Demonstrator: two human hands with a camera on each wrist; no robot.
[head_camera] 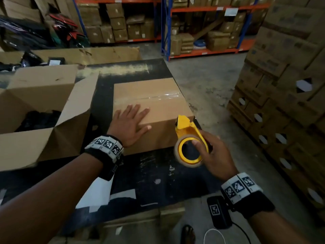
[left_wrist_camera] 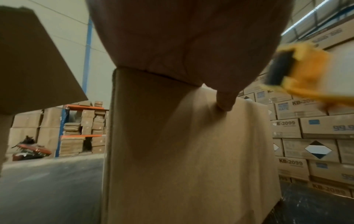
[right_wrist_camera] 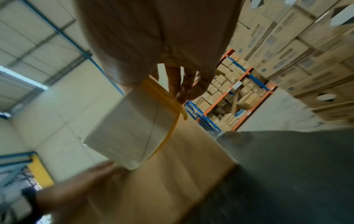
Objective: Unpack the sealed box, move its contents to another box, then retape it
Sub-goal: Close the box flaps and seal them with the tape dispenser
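Note:
A closed brown cardboard box (head_camera: 158, 95) stands on the black table (head_camera: 149, 176), with a strip of clear tape (head_camera: 163, 96) along its top seam. My left hand (head_camera: 131, 123) lies flat on the box's near left top, fingers spread, thumb over the front edge. My right hand (head_camera: 209, 152) grips a yellow tape dispenser (head_camera: 188, 138) with a roll of clear tape, held just off the box's near right corner. In the left wrist view the palm (left_wrist_camera: 191, 45) presses the box (left_wrist_camera: 182, 151); the dispenser (left_wrist_camera: 298, 74) shows blurred at right. In the right wrist view the tape roll (right_wrist_camera: 130, 128) hangs under my fingers (right_wrist_camera: 184, 84).
An open cardboard box (head_camera: 40, 110) with dark items inside stands at the left of the table. Stacked cartons (head_camera: 284, 85) rise close on the right. Shelving racks (head_camera: 202, 27) with boxes fill the back. A white paper sheet (head_camera: 98, 192) lies near the table's front.

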